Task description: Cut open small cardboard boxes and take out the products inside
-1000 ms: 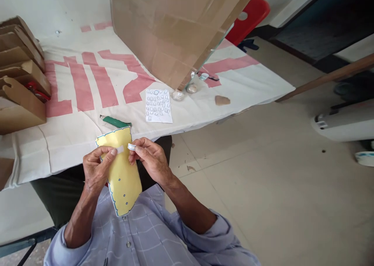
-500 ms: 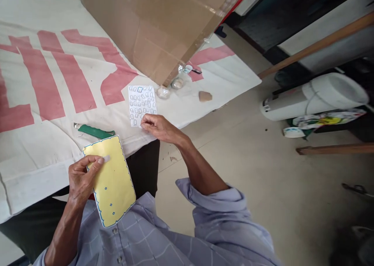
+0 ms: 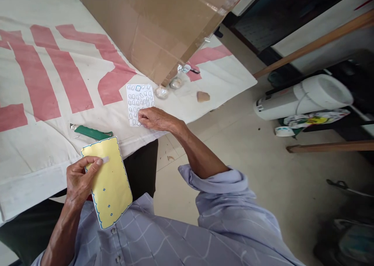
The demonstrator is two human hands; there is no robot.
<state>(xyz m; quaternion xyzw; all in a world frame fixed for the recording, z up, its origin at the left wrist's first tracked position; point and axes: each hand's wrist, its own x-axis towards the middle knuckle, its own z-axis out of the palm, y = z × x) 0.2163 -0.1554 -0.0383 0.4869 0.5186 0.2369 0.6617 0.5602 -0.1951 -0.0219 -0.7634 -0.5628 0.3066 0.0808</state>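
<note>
Between thumb and fingers, my left hand (image 3: 82,176) holds a yellow card (image 3: 112,184) with a wavy blue border and a few tiny blue diamonds. A small pale, translucent strip (image 3: 105,160) sticks out at my left thumb tip, over the card. My right hand (image 3: 154,118) is closed over the lower right part of a white sheet (image 3: 139,96) printed with rows of small outlined shapes. Its fingertips press together there; whether they pinch anything is hidden. Just beyond the card's top edge lies a green box cutter (image 3: 92,133), its blade tip pointing left.
A large cardboard box (image 3: 152,28) stands on the cloth-covered table (image 3: 76,71). By its corner are small clear-wrapped items (image 3: 161,92) and a brown scrap (image 3: 203,96). On the right are a white bucket (image 3: 304,96) and wooden bars (image 3: 330,146).
My right hand has shifted slightly up and left over the white sheet. My left hand still holds the yellow card and strip. The whole view has shifted a little.
</note>
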